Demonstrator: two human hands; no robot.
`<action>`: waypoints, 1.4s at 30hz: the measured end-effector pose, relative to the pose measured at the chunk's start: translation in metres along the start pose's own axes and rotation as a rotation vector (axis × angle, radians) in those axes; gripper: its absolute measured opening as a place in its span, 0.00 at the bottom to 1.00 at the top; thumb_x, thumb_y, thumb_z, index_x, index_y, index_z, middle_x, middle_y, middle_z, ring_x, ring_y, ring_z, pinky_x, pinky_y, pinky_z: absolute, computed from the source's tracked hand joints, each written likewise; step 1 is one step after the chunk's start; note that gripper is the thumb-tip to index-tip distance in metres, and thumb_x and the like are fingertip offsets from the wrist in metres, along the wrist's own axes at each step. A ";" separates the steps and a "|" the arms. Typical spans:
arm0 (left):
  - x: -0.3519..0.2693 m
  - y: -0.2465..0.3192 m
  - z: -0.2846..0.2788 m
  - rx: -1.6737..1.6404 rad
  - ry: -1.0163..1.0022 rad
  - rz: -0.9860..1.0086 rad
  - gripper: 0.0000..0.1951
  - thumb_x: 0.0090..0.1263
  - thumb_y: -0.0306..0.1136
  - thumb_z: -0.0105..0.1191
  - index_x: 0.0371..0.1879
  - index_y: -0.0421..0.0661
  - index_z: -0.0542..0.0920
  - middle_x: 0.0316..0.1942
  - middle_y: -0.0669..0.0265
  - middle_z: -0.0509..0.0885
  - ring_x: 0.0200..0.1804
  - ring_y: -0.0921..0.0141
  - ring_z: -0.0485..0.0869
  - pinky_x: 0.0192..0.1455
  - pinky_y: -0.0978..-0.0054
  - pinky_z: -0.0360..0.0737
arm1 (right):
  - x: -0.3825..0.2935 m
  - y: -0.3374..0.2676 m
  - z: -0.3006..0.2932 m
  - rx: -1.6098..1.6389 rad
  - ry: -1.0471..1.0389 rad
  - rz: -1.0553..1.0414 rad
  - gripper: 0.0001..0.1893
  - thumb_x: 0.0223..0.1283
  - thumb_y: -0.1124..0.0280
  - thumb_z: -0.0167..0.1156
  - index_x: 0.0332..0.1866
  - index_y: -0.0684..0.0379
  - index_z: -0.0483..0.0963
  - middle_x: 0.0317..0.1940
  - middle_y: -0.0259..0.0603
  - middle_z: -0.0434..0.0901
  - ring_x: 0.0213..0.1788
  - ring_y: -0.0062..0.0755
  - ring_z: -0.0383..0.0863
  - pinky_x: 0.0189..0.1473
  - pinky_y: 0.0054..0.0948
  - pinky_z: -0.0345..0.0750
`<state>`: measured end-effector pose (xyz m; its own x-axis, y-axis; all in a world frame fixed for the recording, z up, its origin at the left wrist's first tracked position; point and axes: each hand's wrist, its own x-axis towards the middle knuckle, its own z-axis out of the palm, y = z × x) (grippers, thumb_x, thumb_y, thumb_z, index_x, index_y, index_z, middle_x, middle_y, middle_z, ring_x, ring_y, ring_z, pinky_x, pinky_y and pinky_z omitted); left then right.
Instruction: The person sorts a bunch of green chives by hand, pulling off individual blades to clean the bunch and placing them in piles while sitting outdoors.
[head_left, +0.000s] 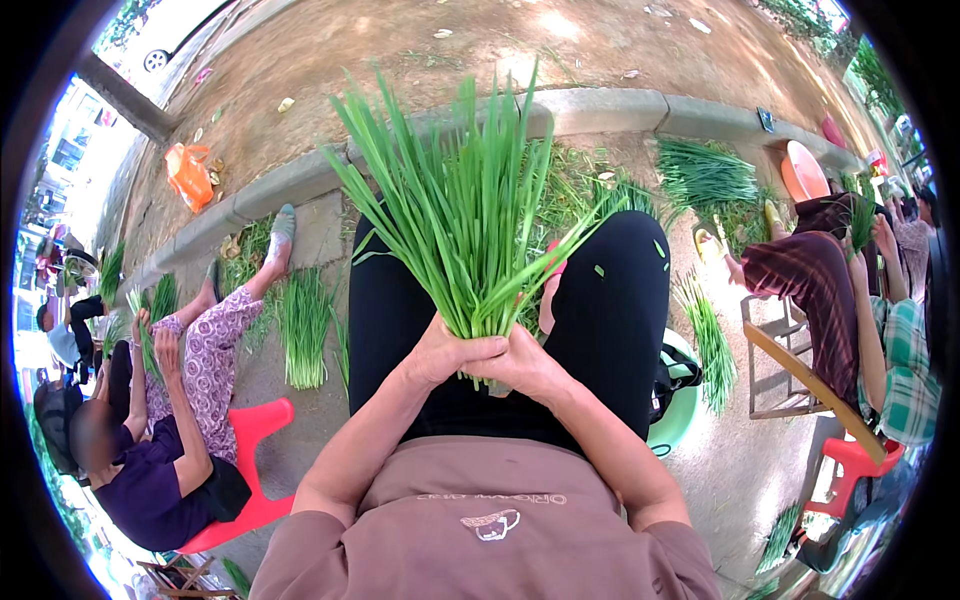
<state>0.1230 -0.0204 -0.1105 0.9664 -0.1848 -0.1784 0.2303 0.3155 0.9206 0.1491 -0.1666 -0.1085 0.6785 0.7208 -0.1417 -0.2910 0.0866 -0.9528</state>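
Observation:
Between my knees, a large bunch of long green garlic chives (472, 232) fans out upward and away from me. My left hand (454, 349) and my right hand (521, 364) overlap around its narrow lower end, fingers closed on the stems. The short stem ends poke out beneath my hands. A few blades bend off to the right over my knee, and small cut bits lie on my dark trousers. Which hand is on which side is judged from the arms: the left-hand side of the picture shows one arm, the right-hand side the other.
Bundles of chives lie on the pavement at left (304, 330), at right (706, 341) and by the concrete kerb (607, 112). A green basin (682, 420) with a black bag stands beside my leg. Seated people on both sides handle chives. An orange bag (189, 176) lies beyond the kerb.

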 end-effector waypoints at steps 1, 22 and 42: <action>0.000 0.001 0.000 0.011 -0.011 0.000 0.31 0.54 0.30 0.65 0.60 0.39 0.73 0.55 0.55 0.80 0.57 0.66 0.78 0.63 0.64 0.72 | 0.000 0.000 -0.001 -0.013 -0.011 0.008 0.25 0.48 0.75 0.64 0.54 0.65 0.69 0.40 0.39 0.77 0.44 0.25 0.77 0.45 0.28 0.77; 0.005 0.007 0.001 -0.119 0.174 -0.006 0.31 0.56 0.25 0.63 0.61 0.42 0.70 0.52 0.64 0.79 0.53 0.72 0.79 0.57 0.69 0.77 | 0.000 0.017 -0.013 -0.115 0.115 -0.082 0.30 0.60 0.62 0.67 0.62 0.67 0.64 0.45 0.37 0.76 0.45 0.21 0.77 0.48 0.26 0.77; 0.002 0.009 -0.003 -0.187 -0.013 -0.056 0.32 0.59 0.29 0.56 0.65 0.37 0.67 0.64 0.55 0.73 0.62 0.64 0.75 0.66 0.63 0.70 | -0.003 0.002 -0.017 -0.116 0.079 -0.093 0.15 0.71 0.68 0.53 0.55 0.66 0.70 0.41 0.36 0.77 0.43 0.23 0.75 0.49 0.28 0.75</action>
<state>0.1276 -0.0153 -0.1032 0.9504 -0.2182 -0.2218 0.3016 0.4718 0.8285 0.1578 -0.1807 -0.1149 0.7510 0.6568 -0.0676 -0.1475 0.0672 -0.9868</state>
